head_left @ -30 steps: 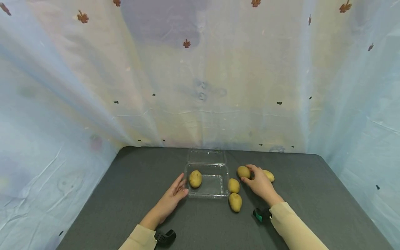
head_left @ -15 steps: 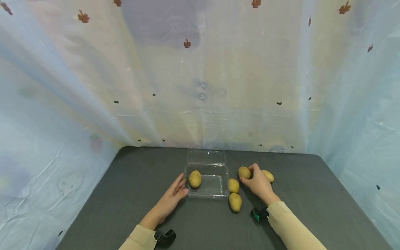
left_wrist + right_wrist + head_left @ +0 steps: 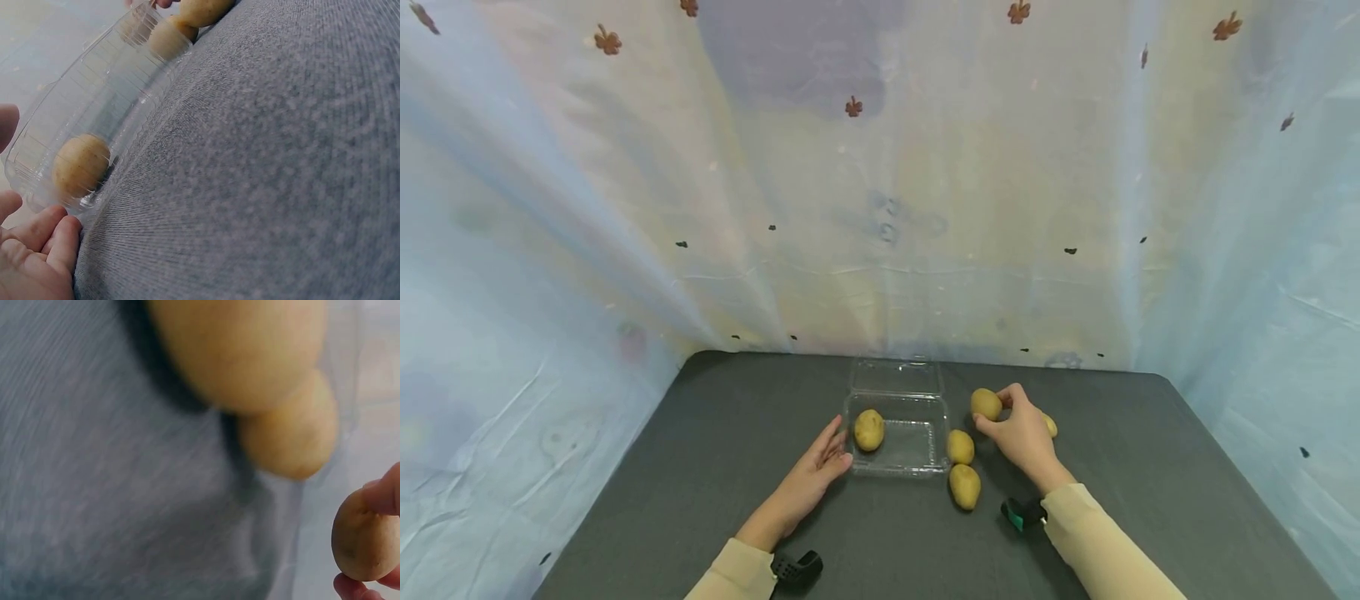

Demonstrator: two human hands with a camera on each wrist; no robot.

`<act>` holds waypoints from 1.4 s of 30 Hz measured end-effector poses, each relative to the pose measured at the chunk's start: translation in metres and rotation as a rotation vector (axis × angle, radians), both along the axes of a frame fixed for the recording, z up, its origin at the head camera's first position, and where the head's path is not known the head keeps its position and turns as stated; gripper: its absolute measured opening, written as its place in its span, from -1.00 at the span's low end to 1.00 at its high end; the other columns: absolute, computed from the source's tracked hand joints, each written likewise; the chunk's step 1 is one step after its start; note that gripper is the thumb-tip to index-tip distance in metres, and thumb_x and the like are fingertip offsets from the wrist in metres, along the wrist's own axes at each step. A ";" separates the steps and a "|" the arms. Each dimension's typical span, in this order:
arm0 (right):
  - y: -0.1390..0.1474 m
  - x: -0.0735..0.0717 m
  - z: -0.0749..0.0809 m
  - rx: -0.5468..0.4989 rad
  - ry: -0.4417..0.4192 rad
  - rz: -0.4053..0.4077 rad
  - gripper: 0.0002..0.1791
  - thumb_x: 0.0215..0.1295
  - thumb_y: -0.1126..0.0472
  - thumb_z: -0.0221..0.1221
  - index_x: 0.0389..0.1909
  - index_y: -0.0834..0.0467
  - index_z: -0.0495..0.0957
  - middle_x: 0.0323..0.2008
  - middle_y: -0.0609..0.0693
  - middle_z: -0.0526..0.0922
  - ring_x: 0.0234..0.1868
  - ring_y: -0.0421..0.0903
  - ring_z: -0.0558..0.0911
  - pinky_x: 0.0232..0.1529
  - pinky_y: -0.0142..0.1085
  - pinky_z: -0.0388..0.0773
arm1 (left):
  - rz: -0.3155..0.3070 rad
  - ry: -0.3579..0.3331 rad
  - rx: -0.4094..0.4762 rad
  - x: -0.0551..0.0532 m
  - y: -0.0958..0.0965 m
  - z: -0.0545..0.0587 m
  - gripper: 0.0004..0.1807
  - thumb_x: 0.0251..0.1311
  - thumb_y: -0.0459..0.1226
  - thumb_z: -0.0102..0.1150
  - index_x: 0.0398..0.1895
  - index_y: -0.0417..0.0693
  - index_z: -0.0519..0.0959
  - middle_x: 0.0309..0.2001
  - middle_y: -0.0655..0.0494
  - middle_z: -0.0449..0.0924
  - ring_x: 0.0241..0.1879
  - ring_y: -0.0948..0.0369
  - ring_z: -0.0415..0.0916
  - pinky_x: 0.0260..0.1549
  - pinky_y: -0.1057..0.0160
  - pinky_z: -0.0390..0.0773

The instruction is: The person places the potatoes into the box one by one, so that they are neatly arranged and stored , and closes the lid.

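Observation:
In the head view a clear plastic clamshell container stands with its lid folded back. One potato lies inside at its left. My left hand rests at the container's left side, fingers extended; the left wrist view shows its fingertips against or close by the wall. To the right of the container, my right hand pinches a potato between thumb and fingers. The right wrist view shows that held potato apart from the others.
Two potatoes, one farther and one nearer, lie along the container's right side. Another potato is partly hidden behind the right hand. The grey table ends at a patterned curtain.
My right hand has tightened on the potato and raised it slightly away from me. The left hand and container stay in place.

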State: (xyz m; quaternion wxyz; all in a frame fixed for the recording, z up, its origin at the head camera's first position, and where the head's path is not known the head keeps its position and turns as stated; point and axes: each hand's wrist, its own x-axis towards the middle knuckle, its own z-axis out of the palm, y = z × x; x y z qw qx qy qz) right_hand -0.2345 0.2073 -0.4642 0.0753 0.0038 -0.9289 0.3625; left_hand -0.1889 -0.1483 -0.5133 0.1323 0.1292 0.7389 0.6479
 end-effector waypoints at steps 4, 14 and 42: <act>-0.010 0.005 0.009 -0.024 0.027 0.021 -0.44 0.15 -0.12 0.35 0.01 0.06 0.34 0.01 0.11 0.51 -0.58 -0.06 0.44 -0.60 -0.22 0.40 | 0.007 0.004 -0.013 -0.001 -0.001 -0.001 -0.24 0.45 -0.07 -0.01 0.56 0.29 -0.17 0.50 -0.05 -0.05 0.46 -0.01 -0.06 0.35 -0.12 0.03; -0.046 0.017 0.019 -0.016 0.068 0.101 -0.49 0.13 -0.10 0.37 -0.02 0.02 0.40 -0.06 0.01 0.57 -0.65 -0.10 0.41 -0.63 -0.23 0.38 | 0.011 -0.001 -0.031 -0.001 -0.001 -0.001 -0.24 0.45 -0.05 -0.02 0.55 0.34 -0.18 0.51 0.03 -0.05 0.46 0.04 -0.07 0.35 -0.13 0.04; -0.114 0.009 0.000 0.236 0.057 0.174 -0.53 -0.03 -0.23 0.43 -0.23 -0.08 0.48 -0.30 -0.11 0.53 -0.31 -0.09 0.30 -0.29 -0.18 0.19 | 0.026 -0.004 -0.014 -0.001 0.003 0.001 -0.23 0.44 -0.08 0.01 0.56 0.29 -0.17 0.51 -0.08 -0.06 0.46 -0.05 -0.07 0.33 -0.15 0.05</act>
